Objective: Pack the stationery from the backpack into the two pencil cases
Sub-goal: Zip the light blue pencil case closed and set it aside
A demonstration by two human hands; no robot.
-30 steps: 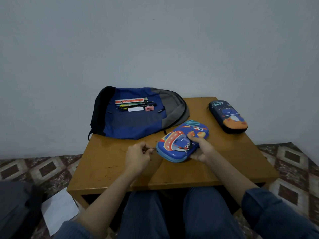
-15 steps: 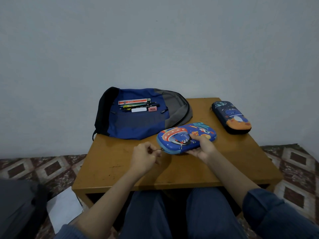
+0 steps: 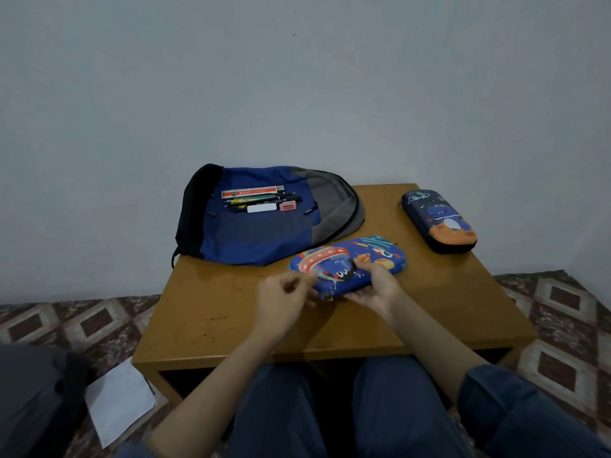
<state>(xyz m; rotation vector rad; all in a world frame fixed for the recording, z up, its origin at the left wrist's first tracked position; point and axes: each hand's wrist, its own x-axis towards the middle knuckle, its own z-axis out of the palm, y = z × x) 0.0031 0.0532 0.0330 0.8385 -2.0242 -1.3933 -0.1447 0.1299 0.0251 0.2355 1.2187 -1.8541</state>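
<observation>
The right hand [image 3: 375, 287] grips the UFO pencil case [image 3: 367, 254]; left hand [image 3: 281, 297] pinches its end.

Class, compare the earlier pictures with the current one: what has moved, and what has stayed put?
The UFO pencil case, tipped up toward the camera a second ago, is now held flatter over the table. The left hand, pinching at its left end, has closed in on the near-left corner. Unchanged: the right hand grips the case; the backpack, the stationery on it and the second pencil case stayed put.

Home room: patterned tile floor [image 3: 99, 325], wooden table [image 3: 224, 312].
</observation>
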